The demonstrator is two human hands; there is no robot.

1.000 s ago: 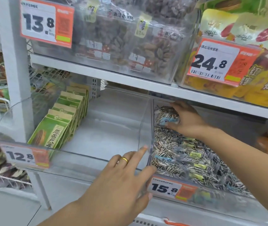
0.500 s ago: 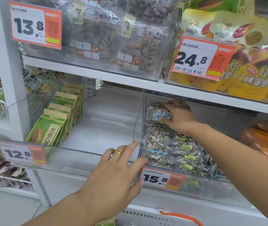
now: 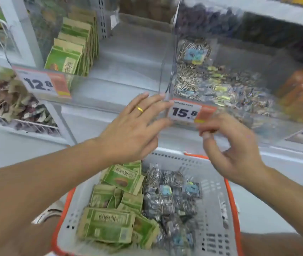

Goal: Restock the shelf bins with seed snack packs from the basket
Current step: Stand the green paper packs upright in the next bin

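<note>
Head camera, left to right: at the far left we saw a wire rack [image 3: 27, 124] of brownish packs, then the clear left bin [image 3: 110, 97] with the 12.8 price tag [image 3: 43, 83] on its front. Inside it a row of green seed packs [image 3: 73, 50] stood upright against the left wall, and the rest of its floor was bare. Our left hand [image 3: 132, 126] reached up with fingers spread flat and nothing in it, a gold ring [image 3: 139, 109] on one finger, the fingertips touching the front corner where the two bins met. Below us sat the white basket [image 3: 213, 200] with orange rim, green packs [image 3: 108, 224] heaped in its left half and clear sunflower seed packs [image 3: 172, 198] in the middle. Just right of the 15.8 price tag [image 3: 185, 112], our right hand [image 3: 232, 150] hovered blurred (fingers curled loosely, holding nothing we could make out). Behind it the right bin [image 3: 257, 130] held sunflower seed packs [image 3: 211, 85], with orange packs [image 3: 302, 93] beyond.
</note>
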